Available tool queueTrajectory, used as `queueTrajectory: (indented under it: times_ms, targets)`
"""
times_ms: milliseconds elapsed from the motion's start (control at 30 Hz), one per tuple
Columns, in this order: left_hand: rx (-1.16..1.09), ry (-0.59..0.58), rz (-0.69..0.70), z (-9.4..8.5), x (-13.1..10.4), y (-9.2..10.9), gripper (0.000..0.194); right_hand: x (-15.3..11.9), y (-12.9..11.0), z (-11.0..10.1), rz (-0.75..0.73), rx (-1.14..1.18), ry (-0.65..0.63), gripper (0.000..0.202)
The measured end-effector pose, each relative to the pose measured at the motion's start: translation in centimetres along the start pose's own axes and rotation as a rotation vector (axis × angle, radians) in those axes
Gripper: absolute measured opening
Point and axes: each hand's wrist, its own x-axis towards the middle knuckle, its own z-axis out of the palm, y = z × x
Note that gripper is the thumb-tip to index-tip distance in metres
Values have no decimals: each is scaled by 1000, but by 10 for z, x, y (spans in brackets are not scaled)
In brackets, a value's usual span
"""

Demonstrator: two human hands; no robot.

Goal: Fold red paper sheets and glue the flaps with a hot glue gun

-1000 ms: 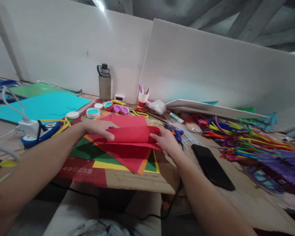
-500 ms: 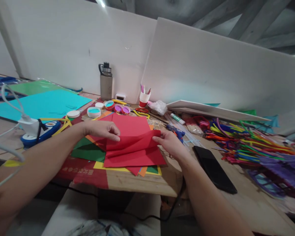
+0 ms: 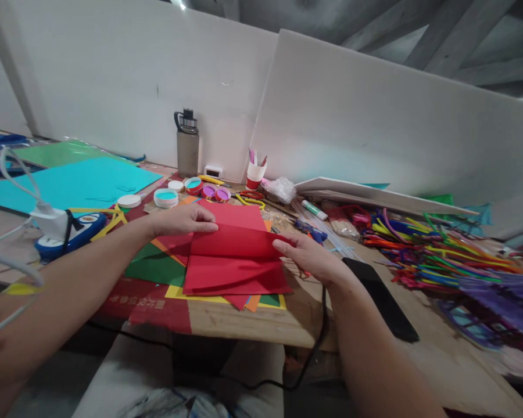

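Note:
A sheet of red paper (image 3: 233,242), creased across its width, is held up between my two hands over other red sheets. My left hand (image 3: 196,220) pinches its upper left edge between thumb and fingers. At the upper right corner, my right hand (image 3: 303,249) grips it the same way. Below lie more coloured sheets: green paper (image 3: 154,267) sticks out on the left, and yellow paper (image 3: 176,292) shows along the near edge with a bit of orange.
Behind the paper stand open paint tubs (image 3: 165,197), yellow scissors (image 3: 250,201), a paper cup of pens (image 3: 256,174) and a water bottle (image 3: 187,145). On the right are a black phone (image 3: 379,299), a glue gun (image 3: 311,231) and pipe cleaners (image 3: 444,255). A blue power strip (image 3: 72,235) lies left.
Both hands keep their grip on the red paper. The left hand has risen slightly and moved a little right, and the held edge is now higher on the left, with the upper part flatter.

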Motion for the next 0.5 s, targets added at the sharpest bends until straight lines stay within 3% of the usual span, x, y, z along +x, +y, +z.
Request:
queueTrajectory:
  times_ms: [133, 267, 500]
  targets:
    - [14, 109, -17, -1, 0, 3, 39, 3, 1, 4, -5, 91, 81, 30]
    - [22, 117, -35, -2, -1, 5, 41, 8, 7, 7, 48, 12, 203, 21]
    - [-49, 117, -55, -6, -5, -1, 39, 12, 9, 9, 41, 26, 279, 19]
